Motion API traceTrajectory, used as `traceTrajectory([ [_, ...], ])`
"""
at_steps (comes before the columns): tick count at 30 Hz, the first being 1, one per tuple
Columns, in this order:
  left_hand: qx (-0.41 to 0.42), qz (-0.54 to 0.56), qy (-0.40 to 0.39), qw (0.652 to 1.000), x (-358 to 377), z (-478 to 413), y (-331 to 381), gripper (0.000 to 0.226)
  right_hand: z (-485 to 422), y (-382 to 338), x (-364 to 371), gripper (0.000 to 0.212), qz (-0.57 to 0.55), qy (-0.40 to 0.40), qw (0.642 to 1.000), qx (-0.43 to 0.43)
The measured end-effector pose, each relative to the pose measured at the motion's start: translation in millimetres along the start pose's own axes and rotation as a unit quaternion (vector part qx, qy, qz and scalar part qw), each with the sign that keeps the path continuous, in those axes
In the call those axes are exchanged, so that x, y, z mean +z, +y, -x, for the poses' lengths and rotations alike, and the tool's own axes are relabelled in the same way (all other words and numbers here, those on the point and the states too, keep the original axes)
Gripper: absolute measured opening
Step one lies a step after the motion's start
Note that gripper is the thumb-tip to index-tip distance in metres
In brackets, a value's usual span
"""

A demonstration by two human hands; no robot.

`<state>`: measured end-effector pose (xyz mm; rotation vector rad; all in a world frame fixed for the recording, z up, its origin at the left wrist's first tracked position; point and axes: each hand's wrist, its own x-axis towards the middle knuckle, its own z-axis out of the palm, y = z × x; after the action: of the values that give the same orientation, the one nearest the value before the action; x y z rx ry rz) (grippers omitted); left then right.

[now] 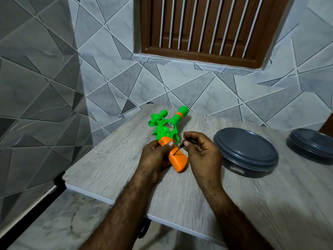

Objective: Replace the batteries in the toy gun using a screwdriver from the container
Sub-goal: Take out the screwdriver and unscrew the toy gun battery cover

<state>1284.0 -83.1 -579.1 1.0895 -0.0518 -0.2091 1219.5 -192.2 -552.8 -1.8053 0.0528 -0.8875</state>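
A green and orange toy gun lies on the grey wooden table, muzzle pointing away from me. My left hand grips its orange handle, thumb on top. My right hand pinches a small black screwdriver between thumb and fingers. The thin tip touches the side of the orange handle at a dark spot. A round dark grey container with its lid on stands just right of my right hand.
A second round dark grey container stands at the table's far right. Tiled walls close in at the left and back, with a brown shuttered window above. The table's left edge drops to a lower marble surface.
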Motion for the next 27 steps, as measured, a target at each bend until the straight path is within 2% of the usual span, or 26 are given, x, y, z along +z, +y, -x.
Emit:
traceTrajectory([
  [4,-0.001,0.001,-0.004,1.000,0.9,1.5,0.9,0.023,-0.3,1.3,-2.2,0.015,-0.002,0.022,1.000,-0.013],
  [9,-0.006,0.004,0.018,1.000,1.3,0.2,0.1,0.030,-0.1,-2.5,-5.3,0.038,-0.027,-0.019,0.999,0.009],
  [15,-0.007,0.002,-0.001,1.000,1.1,1.9,0.2,0.028,3.6,2.6,1.9,0.020,0.000,-0.029,1.000,0.003],
  [19,-0.008,0.005,-0.004,1.000,1.3,2.4,0.5,0.030,5.4,-2.5,4.0,0.028,0.053,-0.004,0.997,-0.059],
  [23,-0.015,0.003,-0.004,1.000,1.8,2.2,0.8,0.029,3.1,-3.8,2.9,0.027,0.023,-0.024,0.999,-0.022],
  [27,-0.012,0.002,0.004,1.000,1.5,1.9,0.2,0.030,4.6,-2.5,1.2,0.021,0.021,-0.039,0.999,-0.027],
])
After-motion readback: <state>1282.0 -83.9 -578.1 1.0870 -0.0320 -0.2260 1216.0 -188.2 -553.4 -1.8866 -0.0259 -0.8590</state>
